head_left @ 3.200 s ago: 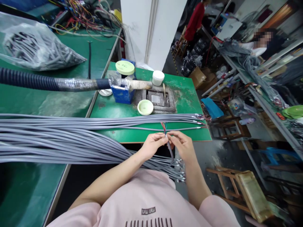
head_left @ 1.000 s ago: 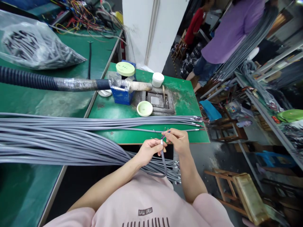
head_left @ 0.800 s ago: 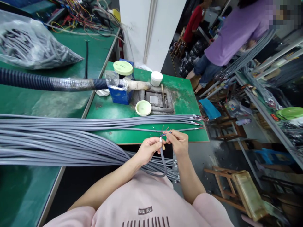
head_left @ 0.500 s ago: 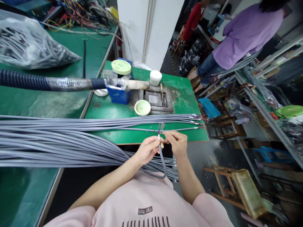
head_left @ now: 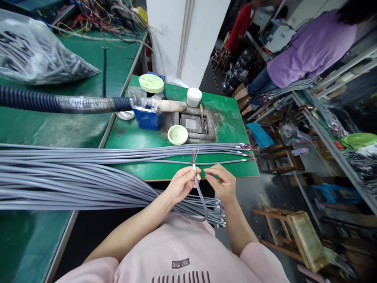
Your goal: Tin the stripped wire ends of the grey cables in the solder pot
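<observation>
Green bench [head_left: 135, 137], frame centre; grey cable bundle [head_left: 88, 181] enters from left edge. Below centre, I pinch one grey cable [head_left: 202, 196] in left hand [head_left: 183, 182], by white sleeve [head_left: 194, 167]. Right hand [head_left: 224, 182], just right: thumb and forefinger slightly parted, nothing visible between. Coloured wires [head_left: 194, 157] splay upward above sleeve. I judge: hold firm under sleeve, straighten wires singly, no tugging.
</observation>
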`<state>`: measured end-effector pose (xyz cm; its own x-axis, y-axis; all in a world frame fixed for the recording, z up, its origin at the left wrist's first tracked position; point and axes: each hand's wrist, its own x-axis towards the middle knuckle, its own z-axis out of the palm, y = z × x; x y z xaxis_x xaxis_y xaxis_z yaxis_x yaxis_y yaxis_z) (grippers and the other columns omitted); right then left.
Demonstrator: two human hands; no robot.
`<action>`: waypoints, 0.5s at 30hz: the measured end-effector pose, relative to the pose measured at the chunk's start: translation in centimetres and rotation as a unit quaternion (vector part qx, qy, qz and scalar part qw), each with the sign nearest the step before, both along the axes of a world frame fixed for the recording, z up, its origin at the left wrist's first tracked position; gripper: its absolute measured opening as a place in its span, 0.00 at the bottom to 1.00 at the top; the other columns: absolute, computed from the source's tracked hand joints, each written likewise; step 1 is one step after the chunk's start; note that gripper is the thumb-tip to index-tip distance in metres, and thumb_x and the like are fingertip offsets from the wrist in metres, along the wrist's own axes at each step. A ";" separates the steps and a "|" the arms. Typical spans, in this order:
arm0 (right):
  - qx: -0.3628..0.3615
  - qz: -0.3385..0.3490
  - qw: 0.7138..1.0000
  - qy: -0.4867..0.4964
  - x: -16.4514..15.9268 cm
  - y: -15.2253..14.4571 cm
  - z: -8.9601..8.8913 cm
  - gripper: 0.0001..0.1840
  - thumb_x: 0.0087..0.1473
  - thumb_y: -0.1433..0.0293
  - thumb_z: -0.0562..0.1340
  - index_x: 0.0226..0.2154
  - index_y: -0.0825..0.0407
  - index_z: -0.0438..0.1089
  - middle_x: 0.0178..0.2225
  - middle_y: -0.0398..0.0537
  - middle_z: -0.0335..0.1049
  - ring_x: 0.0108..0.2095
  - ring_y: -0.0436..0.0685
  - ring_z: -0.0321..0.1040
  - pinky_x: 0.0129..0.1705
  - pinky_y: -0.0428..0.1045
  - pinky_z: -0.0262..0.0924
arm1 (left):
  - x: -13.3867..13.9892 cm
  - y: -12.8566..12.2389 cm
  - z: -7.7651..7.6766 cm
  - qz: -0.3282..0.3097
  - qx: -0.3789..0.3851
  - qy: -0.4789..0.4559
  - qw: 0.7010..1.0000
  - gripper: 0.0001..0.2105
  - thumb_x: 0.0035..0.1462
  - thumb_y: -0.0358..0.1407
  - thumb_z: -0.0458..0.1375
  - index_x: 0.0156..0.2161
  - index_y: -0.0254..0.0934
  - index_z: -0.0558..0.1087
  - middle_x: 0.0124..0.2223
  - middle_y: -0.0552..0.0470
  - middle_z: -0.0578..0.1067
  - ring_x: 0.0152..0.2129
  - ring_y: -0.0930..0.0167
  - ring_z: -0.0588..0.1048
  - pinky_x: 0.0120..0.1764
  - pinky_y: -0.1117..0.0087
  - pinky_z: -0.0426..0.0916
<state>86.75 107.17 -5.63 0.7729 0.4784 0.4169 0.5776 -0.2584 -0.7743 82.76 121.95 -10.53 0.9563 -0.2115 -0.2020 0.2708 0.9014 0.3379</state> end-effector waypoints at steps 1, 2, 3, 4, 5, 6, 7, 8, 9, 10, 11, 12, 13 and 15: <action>0.000 0.008 1.000 -0.004 -0.1 0.0 0.0 0.13 0.53 0.75 0.62 0.40 0.45 0.75 0.32 0.45 0.73 0.33 0.53 0.68 0.36 0.51 0.64 | 0.0 0.0 0.0 0.001 0.000 0.000 1.000 0.14 0.41 0.39 0.70 0.32 0.31 0.77 0.23 0.53 0.74 0.17 0.79 0.70 0.22 0.80 0.67; -0.001 0.013 1.000 -0.007 -0.1 0.1 0.0 0.13 0.53 0.75 0.62 0.40 0.45 0.75 0.32 0.45 0.74 0.34 0.54 0.69 0.37 0.51 0.64 | 0.1 0.0 0.0 0.002 0.000 0.000 1.000 0.14 0.41 0.39 0.70 0.31 0.31 0.77 0.23 0.53 0.74 0.17 0.79 0.71 0.22 0.80 0.67; -0.003 0.011 1.000 -0.007 0.0 0.3 0.2 0.12 0.53 0.75 0.62 0.39 0.46 0.75 0.33 0.45 0.74 0.34 0.54 0.69 0.38 0.52 0.64 | 0.1 0.0 0.1 0.003 0.002 -0.001 1.000 0.14 0.41 0.39 0.70 0.31 0.31 0.77 0.23 0.53 0.74 0.17 0.79 0.70 0.22 0.80 0.67; -0.006 0.003 1.000 -0.005 0.1 0.6 0.3 0.11 0.53 0.74 0.62 0.38 0.46 0.75 0.33 0.45 0.74 0.35 0.54 0.69 0.38 0.52 0.64 | 0.1 0.0 0.1 0.002 0.005 -0.003 1.000 0.14 0.41 0.39 0.70 0.31 0.31 0.77 0.23 0.53 0.74 0.17 0.79 0.70 0.22 0.80 0.66; -0.009 -0.012 1.000 0.002 0.3 0.9 0.6 0.09 0.53 0.74 0.62 0.37 0.47 0.75 0.33 0.45 0.74 0.35 0.53 0.69 0.38 0.51 0.64 | 0.1 0.0 0.2 -0.001 0.009 -0.005 1.000 0.14 0.41 0.40 0.70 0.31 0.31 0.77 0.23 0.53 0.74 0.16 0.79 0.70 0.21 0.80 0.66; -0.013 -0.029 0.999 0.015 0.5 1.3 0.9 0.07 0.53 0.73 0.62 0.35 0.47 0.75 0.32 0.45 0.74 0.34 0.53 0.69 0.38 0.50 0.63 | 0.0 -0.1 0.3 -0.004 0.015 -0.007 1.000 0.14 0.41 0.40 0.70 0.31 0.31 0.77 0.23 0.53 0.75 0.16 0.80 0.70 0.21 0.81 0.65; -0.015 -0.047 0.998 0.034 0.8 1.7 1.2 0.06 0.53 0.72 0.62 0.33 0.48 0.75 0.31 0.44 0.74 0.33 0.52 0.69 0.38 0.49 0.63 | 0.0 -0.1 0.4 -0.007 0.021 -0.009 1.000 0.14 0.41 0.40 0.70 0.31 0.31 0.77 0.23 0.52 0.75 0.16 0.80 0.70 0.20 0.81 0.65; -0.014 -0.062 0.996 0.059 1.1 2.1 1.4 0.04 0.53 0.71 0.63 0.31 0.49 0.75 0.30 0.44 0.73 0.32 0.51 0.69 0.36 0.48 0.63 | -0.1 -0.2 0.5 -0.011 0.028 -0.010 1.000 0.15 0.41 0.40 0.70 0.31 0.31 0.77 0.23 0.52 0.75 0.15 0.80 0.70 0.20 0.81 0.64; -0.011 -0.073 0.993 0.087 1.5 2.5 1.7 0.04 0.52 0.69 0.63 0.29 0.50 0.75 0.29 0.43 0.73 0.31 0.51 0.68 0.35 0.47 0.62 | -0.2 -0.2 0.6 -0.014 0.035 -0.010 0.999 0.15 0.40 0.40 0.70 0.31 0.31 0.77 0.23 0.52 0.75 0.15 0.80 0.70 0.20 0.82 0.64; -0.006 -0.078 0.990 0.119 1.8 2.9 1.9 0.05 0.52 0.68 0.63 0.27 0.50 0.74 0.27 0.42 0.72 0.29 0.50 0.68 0.34 0.47 0.62 | -0.3 -0.3 0.7 -0.016 0.042 -0.010 0.999 0.15 0.40 0.40 0.70 0.31 0.30 0.77 0.23 0.52 0.75 0.15 0.80 0.70 0.20 0.82 0.64; 0.003 -0.079 0.986 0.150 2.1 3.3 2.0 0.06 0.51 0.67 0.64 0.25 0.51 0.73 0.25 0.42 0.71 0.28 0.50 0.67 0.33 0.47 0.62 | -0.4 -0.3 0.8 -0.018 0.048 -0.010 0.999 0.15 0.40 0.40 0.71 0.31 0.30 0.77 0.22 0.52 0.75 0.15 0.80 0.70 0.20 0.81 0.64; 0.014 -0.077 0.980 0.181 2.4 3.6 2.0 0.08 0.50 0.65 0.64 0.24 0.51 0.73 0.24 0.41 0.71 0.27 0.50 0.67 0.32 0.46 0.62 | -0.4 -0.3 0.8 -0.019 0.054 -0.010 0.998 0.15 0.40 0.40 0.71 0.31 0.30 0.77 0.22 0.51 0.75 0.15 0.80 0.70 0.20 0.81 0.64; 0.025 -0.075 0.975 0.210 2.6 3.9 2.0 0.08 0.49 0.65 0.65 0.23 0.52 0.73 0.23 0.41 0.70 0.26 0.50 0.66 0.31 0.46 0.62 | -0.5 -0.3 0.9 -0.019 0.058 -0.011 0.998 0.15 0.40 0.40 0.71 0.30 0.30 0.77 0.22 0.51 0.75 0.15 0.79 0.70 0.20 0.81 0.64; 0.051 -0.069 0.964 0.251 2.9 4.3 1.9 0.09 0.46 0.64 0.66 0.22 0.52 0.72 0.21 0.40 0.69 0.24 0.49 0.64 0.30 0.46 0.61 | -0.6 -0.3 1.0 -0.019 0.061 -0.014 0.998 0.15 0.40 0.40 0.70 0.30 0.30 0.77 0.22 0.51 0.75 0.15 0.79 0.70 0.20 0.81 0.64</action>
